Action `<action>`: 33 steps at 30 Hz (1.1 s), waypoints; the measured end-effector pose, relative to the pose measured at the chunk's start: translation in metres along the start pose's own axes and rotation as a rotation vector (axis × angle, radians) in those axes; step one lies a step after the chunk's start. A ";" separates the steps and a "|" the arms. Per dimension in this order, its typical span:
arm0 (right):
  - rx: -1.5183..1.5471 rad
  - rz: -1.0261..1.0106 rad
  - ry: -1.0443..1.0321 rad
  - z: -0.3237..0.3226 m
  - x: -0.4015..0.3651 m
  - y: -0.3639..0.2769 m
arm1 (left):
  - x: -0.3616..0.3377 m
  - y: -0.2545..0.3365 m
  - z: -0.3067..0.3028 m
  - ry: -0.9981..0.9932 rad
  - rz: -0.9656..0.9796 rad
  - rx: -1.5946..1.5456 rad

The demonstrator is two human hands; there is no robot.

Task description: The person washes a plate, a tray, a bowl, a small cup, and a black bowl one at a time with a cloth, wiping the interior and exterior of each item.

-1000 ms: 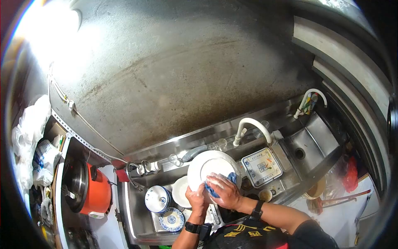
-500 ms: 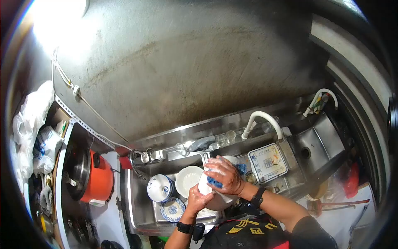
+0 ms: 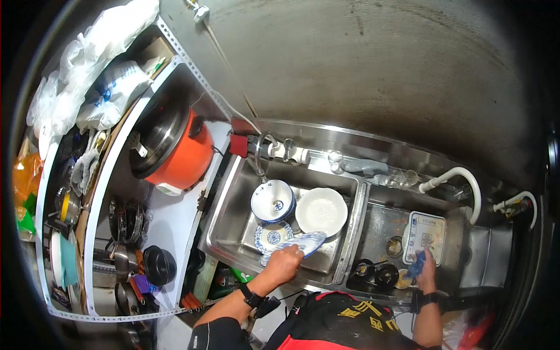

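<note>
My left hand [image 3: 283, 263] is closed on the edge of a tilted blue-and-white plate [image 3: 308, 241], held over the front of the left sink basin. Under and beside it lie a small blue-patterned plate [image 3: 272, 234], a white bowl with blue markings [image 3: 269, 198] and a white scalloped dish [image 3: 322, 211]. Over the right basin, my right hand [image 3: 429, 273] grips a blue scrubbing cloth [image 3: 416, 265]. A white rectangular tray [image 3: 434, 224] with printed marks lies just behind that hand. Black round dishes [image 3: 385, 275] are to its left.
A metal divider [image 3: 353, 233] separates the two basins. White curved faucets [image 3: 461, 171] rise at the back, near glasses [image 3: 410, 177] on the ledge. At left, a shelf holds an orange cooker [image 3: 189, 154] and a black bowl [image 3: 159, 265].
The view has swung left. My hands, earlier together scrubbing a white dish, are now apart. The blue cloth has gone right with my right hand; my left hand holds the patterned plate lower down.
</note>
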State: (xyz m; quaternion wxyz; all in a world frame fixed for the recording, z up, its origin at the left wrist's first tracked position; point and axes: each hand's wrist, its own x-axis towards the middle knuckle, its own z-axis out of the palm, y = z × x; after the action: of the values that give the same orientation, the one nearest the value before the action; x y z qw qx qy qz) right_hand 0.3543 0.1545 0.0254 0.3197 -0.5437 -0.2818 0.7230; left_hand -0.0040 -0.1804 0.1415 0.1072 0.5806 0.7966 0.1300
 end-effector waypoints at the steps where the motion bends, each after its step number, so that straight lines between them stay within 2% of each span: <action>1: 0.063 0.047 0.076 -0.003 -0.005 -0.002 | -0.002 -0.015 0.012 -0.089 -0.041 0.058; 2: 0.127 0.092 0.156 -0.005 -0.008 -0.001 | -0.005 -0.033 0.029 -0.093 -0.044 0.059; 3: 0.129 0.096 0.162 -0.012 -0.006 0.003 | -0.009 -0.052 0.048 -0.185 -0.084 0.117; 4: 0.102 0.160 0.125 -0.032 0.004 0.009 | -0.010 -0.066 0.063 -0.279 -0.119 0.172; 5: 0.079 0.221 0.089 -0.052 0.016 0.017 | -0.007 -0.076 0.073 -0.285 -0.109 0.169; 7: 0.086 0.220 0.045 -0.087 0.038 0.038 | 0.004 -0.091 0.090 -0.507 -0.256 0.234; 8: 0.086 0.221 -0.015 -0.096 0.046 0.044 | 0.010 -0.096 0.098 -0.510 -0.243 0.228; 9: 0.067 0.235 0.109 -0.096 0.049 0.047 | 0.017 -0.102 0.105 -0.538 -0.295 0.239; 10: 0.069 0.229 0.123 -0.101 0.054 0.052 | 0.023 -0.109 0.116 -0.566 -0.346 0.250; 12: -0.086 0.116 -0.014 -0.114 0.058 0.057 | 0.029 -0.121 0.137 -0.569 -0.346 0.256; 13: 0.027 0.367 0.107 -0.108 0.054 0.045 | 0.031 -0.126 0.146 -0.570 -0.380 0.270; 14: 0.019 0.367 0.121 -0.113 0.060 0.049 | 0.036 -0.130 0.156 -0.572 -0.402 0.281; 15: -0.353 -0.064 -0.045 -0.131 0.063 0.066 | 0.038 -0.139 0.173 -0.589 -0.443 0.259; 16: 0.050 0.418 0.181 -0.148 0.083 0.066 | 0.039 -0.146 0.189 -0.610 -0.475 0.233; 17: 0.001 0.417 0.148 -0.147 0.078 0.061 | 0.040 -0.148 0.199 -0.651 -0.473 0.250; 18: -0.041 0.417 0.229 -0.160 0.092 0.073 | 0.040 -0.150 0.204 -0.691 -0.477 0.272; 19: -0.611 0.071 -0.044 -0.240 0.138 0.125 | 0.039 -0.148 0.206 -0.696 -0.449 0.286; 20: -0.068 0.502 0.228 -0.179 0.106 0.076 | 0.039 -0.148 0.209 -0.699 -0.432 0.303; 22: -1.412 -0.339 -0.322 -0.122 0.047 0.016 | 0.039 -0.140 0.209 -0.697 -0.459 0.300; 23: -1.419 -0.329 -0.317 -0.133 0.058 0.021 | 0.040 -0.138 0.210 -0.684 -0.507 0.310; 25: -1.766 -0.435 -0.327 -0.206 0.107 0.076 | 0.040 -0.137 0.220 -0.728 -0.534 0.304; 26: -1.661 -0.373 -0.344 -0.238 0.129 0.099 | 0.038 -0.139 0.228 -0.757 -0.563 0.307; 27: -1.555 -0.311 -0.356 -0.267 0.150 0.122 | 0.033 -0.147 0.241 -0.809 -0.502 0.302; 28: -1.449 -0.251 -0.363 -0.239 0.148 0.111 | 0.035 -0.146 0.245 -0.816 -0.498 0.298; 29: -1.294 0.169 -0.156 -0.219 0.134 0.090 | 0.036 -0.146 0.249 -0.806 -0.522 0.309; 30: -1.296 0.176 -0.153 -0.189 0.127 0.077 | 0.038 -0.145 0.251 -0.797 -0.546 0.322; 32: -0.806 0.172 -0.244 -0.156 0.122 0.065 | 0.044 -0.144 0.255 -0.799 -0.578 0.294; 33: -0.808 0.185 -0.240 -0.166 0.135 0.073 | 0.047 -0.143 0.257 -0.785 -0.602 0.291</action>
State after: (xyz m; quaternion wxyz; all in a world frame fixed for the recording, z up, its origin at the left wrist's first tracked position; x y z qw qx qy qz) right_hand 0.4758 0.2211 -0.1531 -0.0199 -0.5603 -0.5276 0.6382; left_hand -0.0634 -0.1558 -0.1495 0.3489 0.3396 0.8379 -0.2466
